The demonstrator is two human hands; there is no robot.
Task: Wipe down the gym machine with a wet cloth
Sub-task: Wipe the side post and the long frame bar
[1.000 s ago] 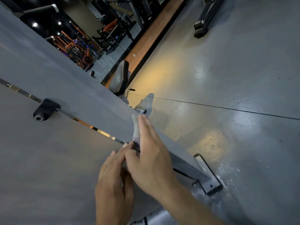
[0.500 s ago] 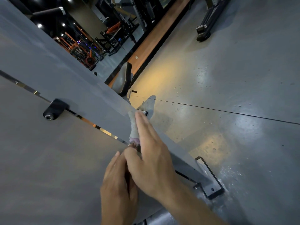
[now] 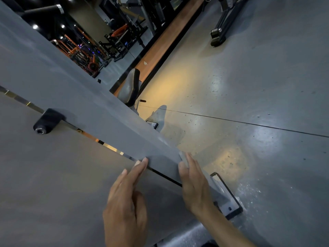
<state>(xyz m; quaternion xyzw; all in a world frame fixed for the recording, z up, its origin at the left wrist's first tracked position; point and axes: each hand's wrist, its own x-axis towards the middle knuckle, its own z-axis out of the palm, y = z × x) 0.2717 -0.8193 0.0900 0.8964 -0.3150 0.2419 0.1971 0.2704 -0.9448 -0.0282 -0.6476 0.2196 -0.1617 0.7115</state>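
Two hands now split apart: left hand [image 3: 124,198] flat, fingers straight on the machine panel [image 3: 53,175]; right hand [image 3: 194,184] has slid the cloth [image 3: 182,156] down the beam [image 3: 99,111] edge, pressing it, fingers extended.

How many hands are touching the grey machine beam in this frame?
2. The left hand rests its fingertips on the beam's near edge; the right hand lies flat along its far edge, over the cloth.

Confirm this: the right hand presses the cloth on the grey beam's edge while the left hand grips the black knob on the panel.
Not quite. In the head view the left hand is nowhere near the black knob; it lies flat with fingertips at the gap beside the grey beam. The right hand does press the cloth on the beam's edge.
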